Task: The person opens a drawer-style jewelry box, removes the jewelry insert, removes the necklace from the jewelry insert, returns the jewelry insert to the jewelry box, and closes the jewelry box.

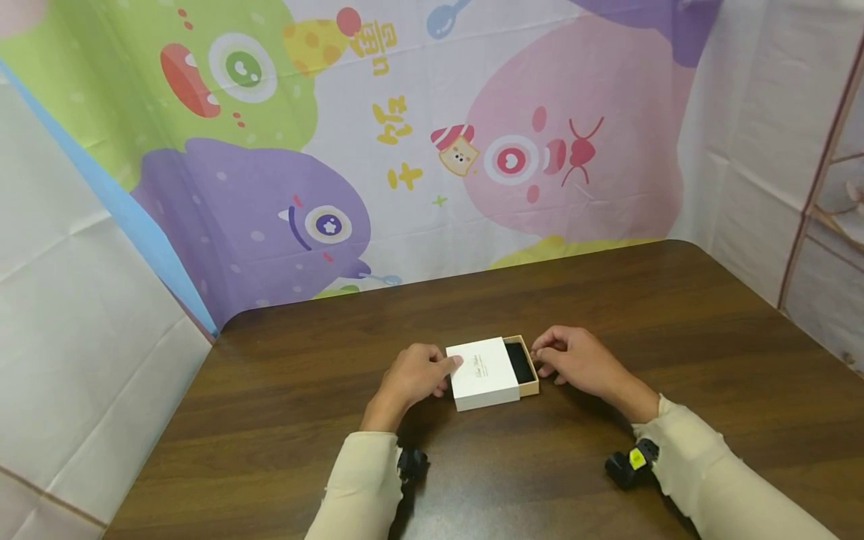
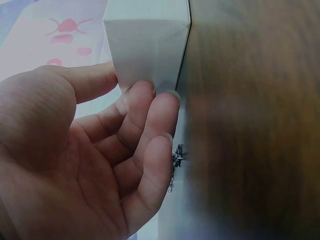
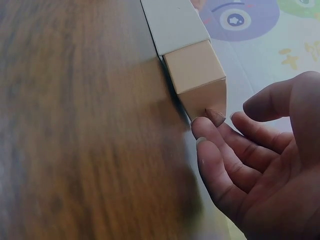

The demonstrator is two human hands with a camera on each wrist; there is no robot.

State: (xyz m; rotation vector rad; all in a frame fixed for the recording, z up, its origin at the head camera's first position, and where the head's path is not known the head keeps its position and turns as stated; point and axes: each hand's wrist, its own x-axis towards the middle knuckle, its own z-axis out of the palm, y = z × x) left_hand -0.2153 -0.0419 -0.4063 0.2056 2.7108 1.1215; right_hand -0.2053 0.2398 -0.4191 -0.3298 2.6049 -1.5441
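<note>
A white box sleeve (image 1: 482, 371) with small printed lettering lies flat on the table. From its right end a tan drawer (image 1: 529, 388) sticks out partway, with a black lining (image 1: 518, 363) inside. My left hand (image 1: 420, 373) holds the sleeve's left end, thumb on top and fingers curled at the end face. Beside the drawer's outer end is my right hand (image 1: 582, 364), its fingers loosely bent. In the right wrist view, a small brown pull tab (image 3: 215, 117) juts from the drawer front close to the fingertips, and the thumb stands apart from it.
The dark wooden table (image 1: 283, 450) extends all around the box. Behind it hangs a curtain (image 1: 418, 247) printed with cartoon monsters. Pale fabric panels (image 1: 756, 165) flank both sides. A small black camera (image 1: 412, 463) sits at the left wrist, another camera (image 1: 624, 469) at the right.
</note>
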